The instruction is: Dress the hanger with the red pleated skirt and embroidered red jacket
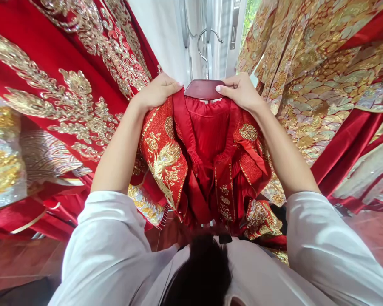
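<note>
A red garment with gold embroidery (207, 165) hangs on a dark red wooden hanger (204, 89) with a metal hook (206, 46). My left hand (157, 91) is closed on the garment's left shoulder at the hanger's end. On the other side, my right hand (240, 91) grips the garment's right shoulder over the hanger. Both arms reach up in white sleeves. The garment's front lies open, showing its plain red lining.
More red robes with heavy gold embroidery (63, 97) hang close on the left, and gold-patterned ones (322, 80) on the right. A white wall and window frame (223, 34) stand behind the hanger. Reddish floor (376, 238) shows low at the right.
</note>
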